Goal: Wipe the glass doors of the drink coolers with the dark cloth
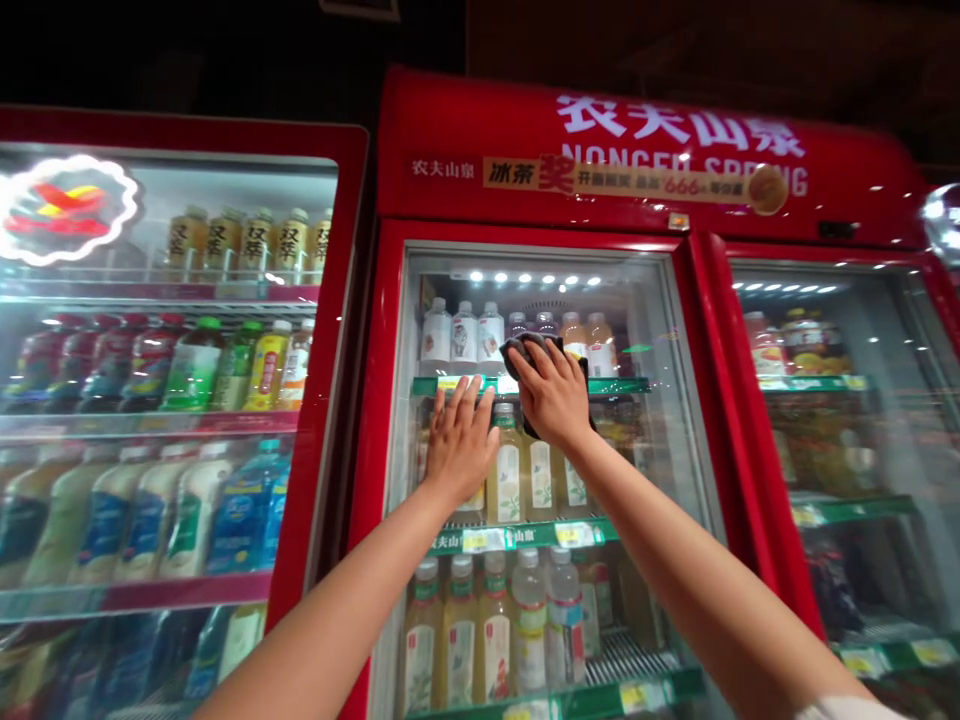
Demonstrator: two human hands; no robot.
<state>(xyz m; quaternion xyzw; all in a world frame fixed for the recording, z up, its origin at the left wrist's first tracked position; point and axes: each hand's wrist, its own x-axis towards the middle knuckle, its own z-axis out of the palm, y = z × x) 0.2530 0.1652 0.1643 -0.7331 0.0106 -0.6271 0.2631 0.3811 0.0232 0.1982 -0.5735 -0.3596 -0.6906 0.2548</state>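
Note:
Both my arms reach up to the glass door [637, 300] of a red drinks fridge. My left hand [460, 440] rests flat against the glass with its fingers spread, holding nothing. To its right and a little higher, my right hand [553, 390] presses a dark cloth [517, 352] on the pane. The fingers lie over the cloth, and its edges show above and beside the hand. Behind the glass, white-labelled bottles [465, 335] stand on the upper shelf, and pale yellow bottles [508, 470] on the shelf below are partly hidden by my hands.
A second fridge [311, 420] full of bottles stands close on the left. To the right is another glass door [847, 400] in the same red frame. A red header [517, 130] with white lettering runs above the doors. More bottles [495, 635] fill the lower shelf.

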